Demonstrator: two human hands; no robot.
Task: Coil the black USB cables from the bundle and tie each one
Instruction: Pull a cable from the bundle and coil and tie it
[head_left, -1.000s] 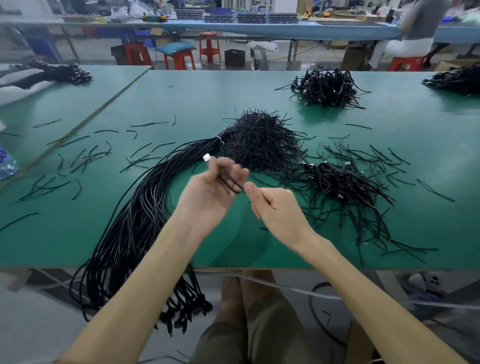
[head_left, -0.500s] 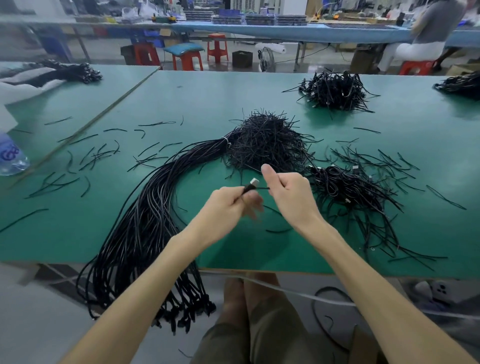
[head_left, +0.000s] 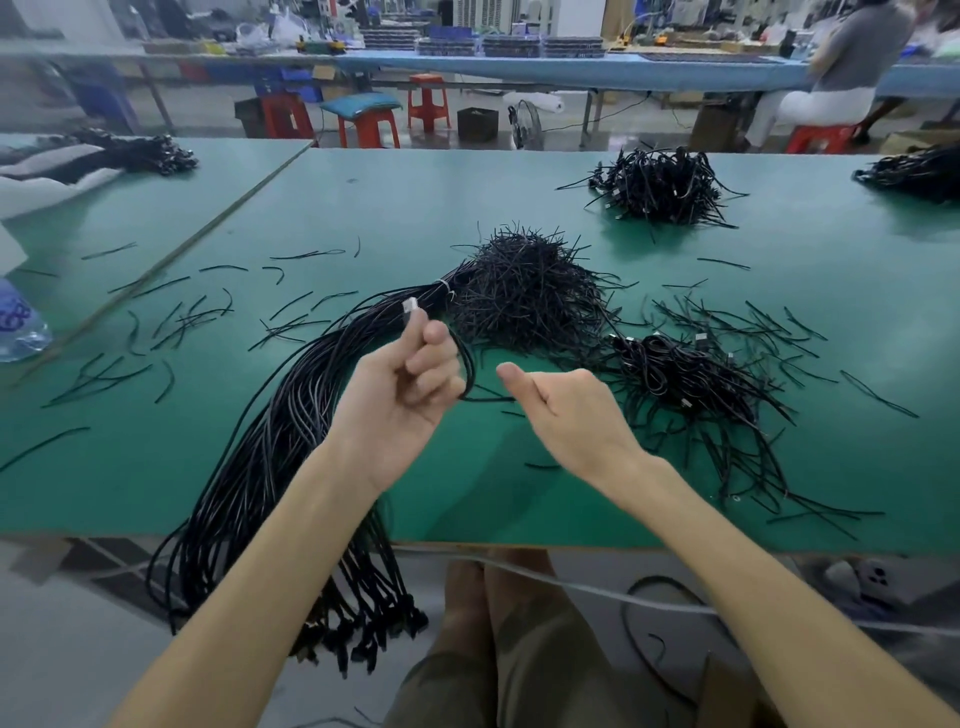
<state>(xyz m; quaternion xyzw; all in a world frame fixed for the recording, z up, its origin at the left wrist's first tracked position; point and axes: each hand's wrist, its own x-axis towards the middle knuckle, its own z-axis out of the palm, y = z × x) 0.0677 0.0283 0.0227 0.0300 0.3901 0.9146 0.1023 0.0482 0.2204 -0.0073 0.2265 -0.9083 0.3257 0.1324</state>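
A long bundle of black USB cables (head_left: 270, 457) lies across the green table (head_left: 363, 208) and hangs over its front edge. My left hand (head_left: 410, 384) grips one black cable (head_left: 467, 364), its silver plug (head_left: 409, 306) poking up above the fingers. The cable loops out to the right, and my right hand (head_left: 566, 410) pinches its other run, thumb up. A heap of black twist ties (head_left: 524, 291) sits behind my hands. Coiled cables (head_left: 685, 369) lie piled to the right.
Loose ties (head_left: 171, 327) are scattered on the left of the table. Another cable pile (head_left: 660, 187) sits at the back, one more (head_left: 914, 171) at the far right. A water bottle (head_left: 21, 327) stands at the left edge. A person (head_left: 852, 67) sits at the far bench.
My hands have drawn apart. The left hand has lifted with the plug now pointing up, and a loop of cable has opened between the two hands.
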